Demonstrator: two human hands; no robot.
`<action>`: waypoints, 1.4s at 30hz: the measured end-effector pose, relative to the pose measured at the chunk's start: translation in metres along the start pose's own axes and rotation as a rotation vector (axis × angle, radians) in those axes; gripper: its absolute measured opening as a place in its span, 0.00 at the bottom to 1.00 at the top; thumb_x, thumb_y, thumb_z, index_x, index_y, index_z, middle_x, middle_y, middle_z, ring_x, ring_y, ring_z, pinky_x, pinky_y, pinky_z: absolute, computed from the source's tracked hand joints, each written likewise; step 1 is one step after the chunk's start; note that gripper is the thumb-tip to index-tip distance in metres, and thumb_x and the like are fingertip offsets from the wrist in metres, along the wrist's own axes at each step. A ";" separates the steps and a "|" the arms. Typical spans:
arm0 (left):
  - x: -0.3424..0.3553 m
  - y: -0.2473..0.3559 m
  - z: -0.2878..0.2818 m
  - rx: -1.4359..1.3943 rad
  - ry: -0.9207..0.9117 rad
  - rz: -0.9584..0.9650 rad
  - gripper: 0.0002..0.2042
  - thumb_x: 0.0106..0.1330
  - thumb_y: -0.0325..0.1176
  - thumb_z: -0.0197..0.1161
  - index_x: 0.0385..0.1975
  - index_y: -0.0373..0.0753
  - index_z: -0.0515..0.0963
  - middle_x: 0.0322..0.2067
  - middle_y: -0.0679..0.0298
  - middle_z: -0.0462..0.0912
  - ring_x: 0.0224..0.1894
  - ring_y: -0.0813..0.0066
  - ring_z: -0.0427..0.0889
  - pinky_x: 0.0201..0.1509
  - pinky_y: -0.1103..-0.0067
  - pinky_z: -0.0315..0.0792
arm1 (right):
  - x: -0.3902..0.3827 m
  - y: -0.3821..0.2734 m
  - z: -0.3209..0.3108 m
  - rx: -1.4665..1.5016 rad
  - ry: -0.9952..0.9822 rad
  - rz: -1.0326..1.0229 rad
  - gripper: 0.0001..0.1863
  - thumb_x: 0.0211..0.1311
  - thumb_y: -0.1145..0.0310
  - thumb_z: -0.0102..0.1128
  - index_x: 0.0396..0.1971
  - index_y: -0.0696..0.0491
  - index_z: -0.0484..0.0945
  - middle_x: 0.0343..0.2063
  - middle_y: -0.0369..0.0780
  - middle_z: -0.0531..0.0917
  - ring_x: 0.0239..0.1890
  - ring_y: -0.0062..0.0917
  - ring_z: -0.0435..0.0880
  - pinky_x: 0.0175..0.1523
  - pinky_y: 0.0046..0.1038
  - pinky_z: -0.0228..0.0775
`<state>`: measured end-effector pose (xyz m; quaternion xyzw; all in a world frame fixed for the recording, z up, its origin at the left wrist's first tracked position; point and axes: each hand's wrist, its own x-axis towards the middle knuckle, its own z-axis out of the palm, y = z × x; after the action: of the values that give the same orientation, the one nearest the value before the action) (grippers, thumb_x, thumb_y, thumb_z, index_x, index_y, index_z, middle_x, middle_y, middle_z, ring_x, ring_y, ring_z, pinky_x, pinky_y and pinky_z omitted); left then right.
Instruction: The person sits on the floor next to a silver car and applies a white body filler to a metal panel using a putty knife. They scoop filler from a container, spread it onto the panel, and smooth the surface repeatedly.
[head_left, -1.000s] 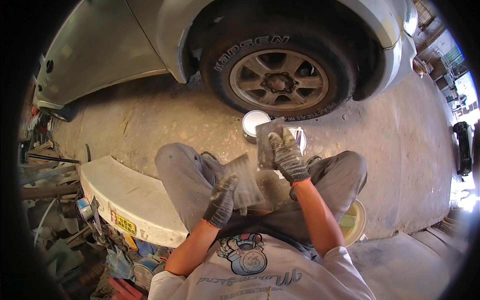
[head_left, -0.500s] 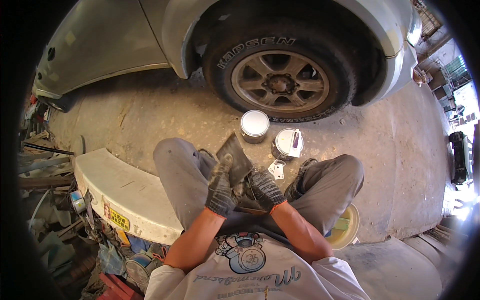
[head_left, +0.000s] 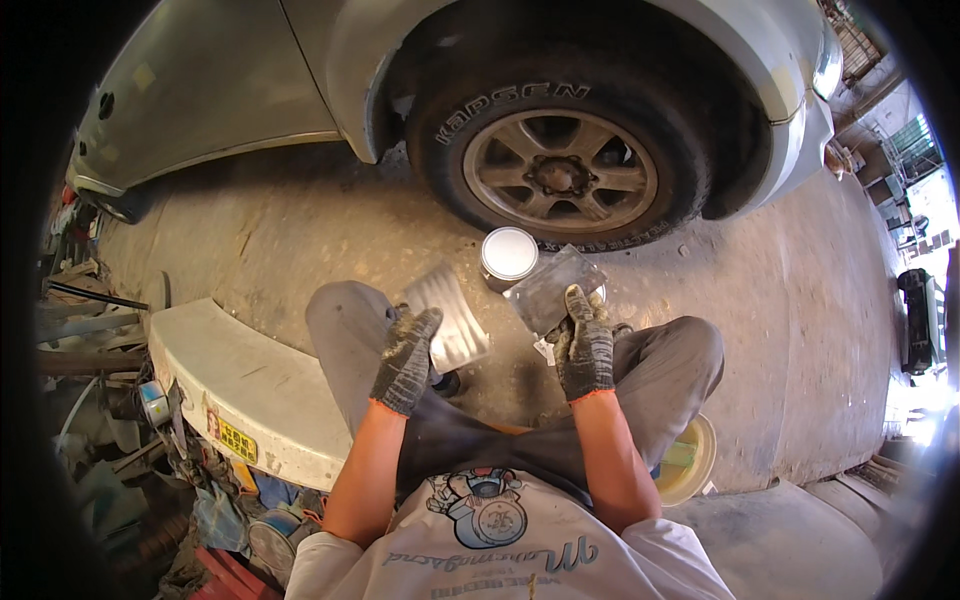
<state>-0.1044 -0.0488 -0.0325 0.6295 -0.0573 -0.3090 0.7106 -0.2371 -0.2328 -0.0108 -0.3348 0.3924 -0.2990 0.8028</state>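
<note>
My left hand (head_left: 404, 358), in a dark knitted work glove with an orange cuff, is closed on the edge of a thin rectangular plate (head_left: 452, 318). This plate is pale and shiny with streaks, and slightly blurred. My right hand (head_left: 586, 352), gloved alike, grips a second thin plate (head_left: 547, 292), dark grey and smeared, with the thumb on its upper face. The two plates are held apart above my lap. Behind the right plate stands a round can (head_left: 509, 254) with a pale lid. Another can is mostly hidden by that plate.
A car's front wheel (head_left: 560, 170) and silver body (head_left: 220, 90) stand ahead. To my left lies a long pale bumper-like panel (head_left: 250, 370) beside piled scrap (head_left: 110, 460). A pale tub (head_left: 700, 460) sits by my right knee.
My hands have moved apart from being close together. Two plates now show separately, one in each hand; the right one now covers most of the second can.
</note>
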 end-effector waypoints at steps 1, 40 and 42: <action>-0.003 -0.001 0.002 0.035 -0.014 -0.049 0.08 0.65 0.31 0.60 0.37 0.34 0.80 0.35 0.66 0.81 0.38 0.81 0.78 0.45 0.81 0.72 | -0.001 0.002 0.001 0.041 -0.003 -0.008 0.09 0.65 0.66 0.58 0.40 0.53 0.73 0.27 0.32 0.75 0.27 0.17 0.74 0.29 0.21 0.69; -0.034 0.022 0.047 0.021 -0.397 -0.140 0.20 0.69 0.27 0.55 0.59 0.30 0.65 0.50 0.61 0.76 0.48 0.79 0.75 0.52 0.83 0.71 | -0.004 0.009 -0.017 -1.448 -0.313 -0.759 0.23 0.62 0.64 0.58 0.55 0.55 0.70 0.47 0.56 0.75 0.43 0.43 0.79 0.48 0.35 0.73; -0.034 0.021 0.047 0.034 -0.411 -0.155 0.20 0.69 0.27 0.54 0.60 0.30 0.65 0.51 0.61 0.75 0.49 0.79 0.74 0.54 0.82 0.70 | -0.003 0.009 -0.016 -1.587 -0.219 -0.820 0.25 0.61 0.64 0.58 0.57 0.55 0.68 0.46 0.53 0.77 0.40 0.38 0.80 0.44 0.33 0.75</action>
<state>-0.1461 -0.0710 0.0070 0.5679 -0.1576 -0.4833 0.6474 -0.2499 -0.2301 -0.0236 -0.9312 0.2544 -0.1695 0.1984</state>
